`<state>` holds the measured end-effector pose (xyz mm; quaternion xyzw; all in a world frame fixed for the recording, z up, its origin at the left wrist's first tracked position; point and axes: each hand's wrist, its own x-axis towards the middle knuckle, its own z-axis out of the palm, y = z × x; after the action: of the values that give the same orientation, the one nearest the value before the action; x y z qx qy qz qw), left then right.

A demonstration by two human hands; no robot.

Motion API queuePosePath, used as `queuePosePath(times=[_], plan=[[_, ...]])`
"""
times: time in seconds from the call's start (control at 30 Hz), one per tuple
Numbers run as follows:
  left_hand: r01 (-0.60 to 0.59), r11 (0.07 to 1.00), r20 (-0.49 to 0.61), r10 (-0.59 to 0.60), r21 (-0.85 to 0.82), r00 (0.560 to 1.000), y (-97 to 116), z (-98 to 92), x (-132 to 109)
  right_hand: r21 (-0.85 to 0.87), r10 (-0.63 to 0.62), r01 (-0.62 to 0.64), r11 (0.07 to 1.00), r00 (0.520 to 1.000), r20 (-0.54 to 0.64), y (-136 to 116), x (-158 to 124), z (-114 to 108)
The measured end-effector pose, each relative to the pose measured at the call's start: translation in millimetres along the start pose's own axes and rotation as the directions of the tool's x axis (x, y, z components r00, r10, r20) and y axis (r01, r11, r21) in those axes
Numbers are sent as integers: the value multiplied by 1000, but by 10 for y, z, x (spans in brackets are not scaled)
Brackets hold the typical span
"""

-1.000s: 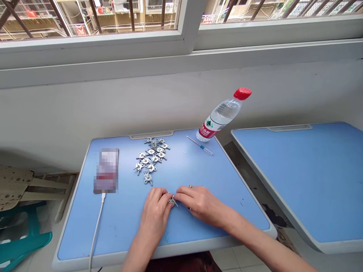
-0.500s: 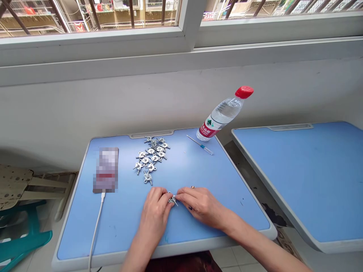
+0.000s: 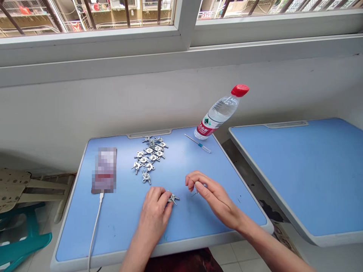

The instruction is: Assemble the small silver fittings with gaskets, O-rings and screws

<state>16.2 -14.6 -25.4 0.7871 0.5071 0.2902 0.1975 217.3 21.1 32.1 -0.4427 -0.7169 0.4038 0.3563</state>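
Observation:
Near the front of the blue table, my left hand (image 3: 156, 206) pinches a small silver metal part (image 3: 173, 198) with thumb and fingers, its pins sticking out to the right. My right hand (image 3: 211, 192) is raised to the right of it, apart from the part. Its fingers are curled round a small screwdriver (image 3: 204, 185) with a rounded end, whose thin shaft points down to the left. Several similar metal parts (image 3: 149, 151) lie in a loose pile beyond my left hand.
On the left lies a phone (image 3: 104, 170) with a white cable (image 3: 95, 226). A red-capped water bottle (image 3: 217, 117) and a thin blue-and-clear tool (image 3: 197, 143) are at the back right. Another blue table (image 3: 300, 170) stands to the right.
My right hand has left the metal part, moved up and to the right, and now shows the small screwdriver. My left hand stays on the part. The view has shifted slightly.

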Motion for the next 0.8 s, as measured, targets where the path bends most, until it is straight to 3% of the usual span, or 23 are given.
queuePosePath(times=[0.3, 0.53, 0.8], plan=[[-24, 1000, -12, 24, 6, 1000, 5, -4, 6, 120, -18, 32, 992, 993, -117, 106, -40, 200], [-36, 999, -30, 37, 14, 999, 28, -18, 18, 75, -173, 179, 981, 982, -79, 137, -9, 248], [-31, 999, -14, 31, 12, 999, 23, -4, 9, -3, -234, 235, 972, 971, -35, 158, 13, 257]])
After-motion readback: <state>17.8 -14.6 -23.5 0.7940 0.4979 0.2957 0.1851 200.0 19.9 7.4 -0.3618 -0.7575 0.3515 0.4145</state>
